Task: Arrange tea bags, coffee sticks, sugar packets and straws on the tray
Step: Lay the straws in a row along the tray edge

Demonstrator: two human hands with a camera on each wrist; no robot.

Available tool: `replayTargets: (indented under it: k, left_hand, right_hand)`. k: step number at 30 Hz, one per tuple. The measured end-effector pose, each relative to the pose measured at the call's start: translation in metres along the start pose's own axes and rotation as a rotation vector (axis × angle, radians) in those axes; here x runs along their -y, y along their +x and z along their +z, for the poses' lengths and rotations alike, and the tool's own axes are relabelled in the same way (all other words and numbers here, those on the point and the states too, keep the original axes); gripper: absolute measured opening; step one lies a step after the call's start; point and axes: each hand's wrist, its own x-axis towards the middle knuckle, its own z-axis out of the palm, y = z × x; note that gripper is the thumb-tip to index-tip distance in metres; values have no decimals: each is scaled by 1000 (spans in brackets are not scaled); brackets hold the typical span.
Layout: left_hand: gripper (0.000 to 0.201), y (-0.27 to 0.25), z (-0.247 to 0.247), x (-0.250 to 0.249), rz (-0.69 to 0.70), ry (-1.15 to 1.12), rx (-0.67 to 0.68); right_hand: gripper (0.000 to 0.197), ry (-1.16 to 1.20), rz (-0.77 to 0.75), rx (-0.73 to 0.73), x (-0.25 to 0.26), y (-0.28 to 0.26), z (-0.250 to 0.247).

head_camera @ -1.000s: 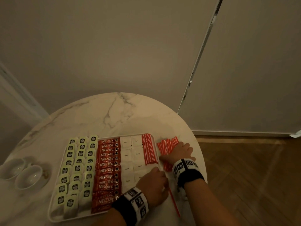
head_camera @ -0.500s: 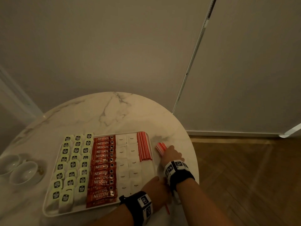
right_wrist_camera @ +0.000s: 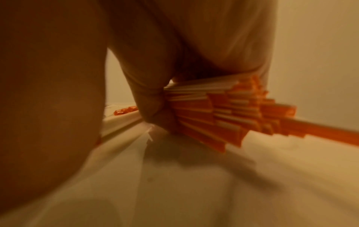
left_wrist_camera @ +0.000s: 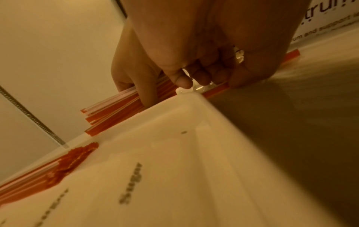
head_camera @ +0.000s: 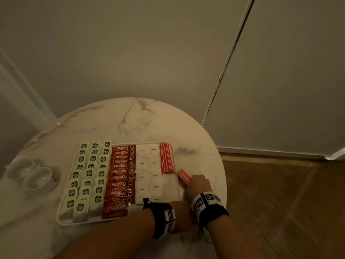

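A white tray (head_camera: 80, 224) on the marble table holds rows of tea bags (head_camera: 87, 176), red coffee sticks (head_camera: 122, 176), white sugar packets (head_camera: 149, 174) and a row of red-and-white straws (head_camera: 167, 158) along its right side. Just right of the tray, my right hand (head_camera: 200, 183) grips a bundle of straws (head_camera: 183, 176) on the table; the bundle (right_wrist_camera: 223, 110) fans out past my fingers (right_wrist_camera: 151, 99). My left hand (head_camera: 182, 214) sits at the tray's near right corner, fingers curled (left_wrist_camera: 202, 76) over the near ends of the straws (left_wrist_camera: 215, 90).
Two white cups (head_camera: 38, 179) stand at the table's left edge. One loose straw (head_camera: 183, 242) lies near the table's front edge below my wrists. The round table's right edge (head_camera: 224, 174) is close to my right hand, with wooden floor beyond.
The spread straws beside the tray have been drawn into a tighter bundle under my right hand. My left hand has slid back to the tray's near right corner, beside my right wrist.
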Motion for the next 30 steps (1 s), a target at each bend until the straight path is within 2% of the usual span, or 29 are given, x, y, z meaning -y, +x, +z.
replayTargets:
  k: [3, 6, 9, 11, 13, 15, 16, 17, 19, 20, 21, 23, 24, 26, 28, 30]
  left_hand:
    - [44, -4, -3, -2, -1, -15, 12]
    - [44, -10, -7, -4, 30, 45, 20]
    - [33, -23, -2, -5, 87, -157, -141]
    - [27, -32, -3, -7, 50, -342, -276]
    - [21, -42, -4, -13, -98, -546, -408]
    - [10, -50, -7, -14, -332, -869, -580]
    - [14, -53, -7, -12, -483, -1070, -670]
    - [19, -55, -5, -9, -615, -1287, -782]
    - [8, -61, -2, -2, -792, -1674, -998]
    - [13, -64, -1, 1, -839, -1777, -1052]
    - [31, -63, 1, 3, -838, -1836, -1092]
    - [55, -59, 4, 4, -777, -1909, -1126]
    - [55, -58, 5, 2, -774, -1944, -1157]
    - [39, -57, 7, -5, -839, -1910, -1238]
    - [23, -61, 8, -14, -918, -1736, -1280]
    - [18, -63, 13, -24, -892, -1617, -1286]
  right_hand:
    - [39, 17, -14, 23, -4, -5, 4]
    - [31, 58, -52, -13, -10, -8, 8]
    - [33, 83, -67, -17, -13, -12, 10]
    - [30, 50, -95, -8, -14, -14, 9]
    - [27, -10, -135, 11, -15, -15, 7]
    - [24, -28, -160, 24, -15, -16, 4]
    - [22, -8, -154, 38, -15, -18, 2]
    - [18, 39, -143, 46, -14, -21, -1]
    - [16, 218, -134, 52, -13, -26, -3]
    - [14, 337, -159, 50, -10, -30, -4]
    - [12, 473, -204, 48, -6, -35, -4]
    - [13, 702, -323, 72, 7, -51, 1]
    - [17, 742, -381, 66, 16, -61, 6]
    - [25, 832, -418, 43, 30, -82, 21]
    - [29, 935, -374, 52, 37, -98, 35]
    - [22, 1032, -327, 61, 38, -111, 43]
